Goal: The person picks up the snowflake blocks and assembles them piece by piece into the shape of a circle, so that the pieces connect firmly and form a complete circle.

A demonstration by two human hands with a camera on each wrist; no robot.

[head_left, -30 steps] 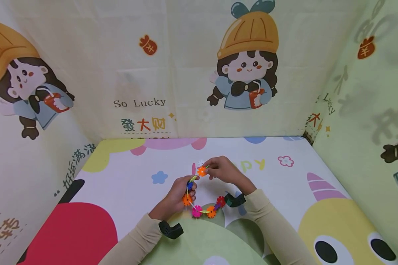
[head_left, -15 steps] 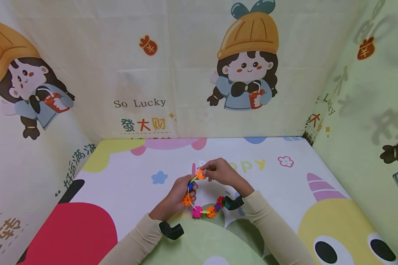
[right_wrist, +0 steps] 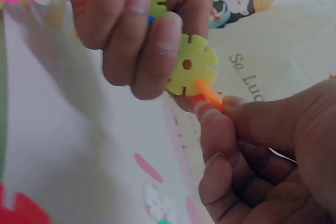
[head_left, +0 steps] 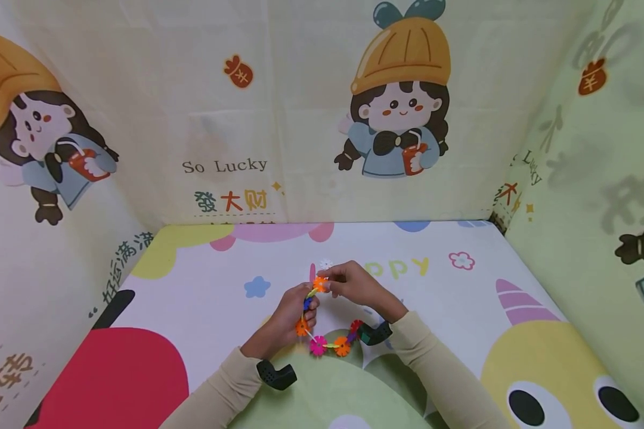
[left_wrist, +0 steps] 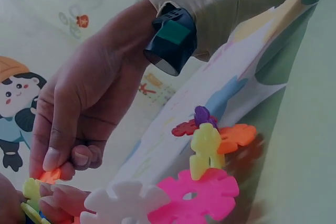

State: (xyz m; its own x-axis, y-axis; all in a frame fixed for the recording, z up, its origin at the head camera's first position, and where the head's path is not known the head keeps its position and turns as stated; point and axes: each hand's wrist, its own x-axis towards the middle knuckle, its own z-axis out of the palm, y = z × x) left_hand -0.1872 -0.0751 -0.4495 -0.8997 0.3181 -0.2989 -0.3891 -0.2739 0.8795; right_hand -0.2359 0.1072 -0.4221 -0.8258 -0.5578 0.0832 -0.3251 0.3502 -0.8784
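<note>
A chain of slotted plastic snowflake discs curves below the hands, with a pink disc [head_left: 318, 345], an orange disc [head_left: 341, 346] and a red disc [head_left: 356, 326] along it. My left hand [head_left: 290, 314] grips the chain's upper part, fingers curled around a blue disc [head_left: 307, 304]. From its fingers sticks out a yellow disc [right_wrist: 193, 65]. My right hand [head_left: 358, 285] pinches another orange disc [right_wrist: 211, 96] between thumb and fingertips. That disc's edge meets the yellow one's rim; how deep it sits in a slot I cannot tell. A white disc [left_wrist: 123, 203] adjoins the pink one.
A small white flower shape [head_left: 326, 264] lies just beyond the hands; whether it is loose or printed is unclear. The table [head_left: 214, 298] has a colourful printed cover. Patterned cloth [head_left: 300, 119] stands around its back and sides.
My right hand has come left and slightly down, bringing its orange disc from apart to against the yellow disc. My left hand has stayed almost still on the chain.
</note>
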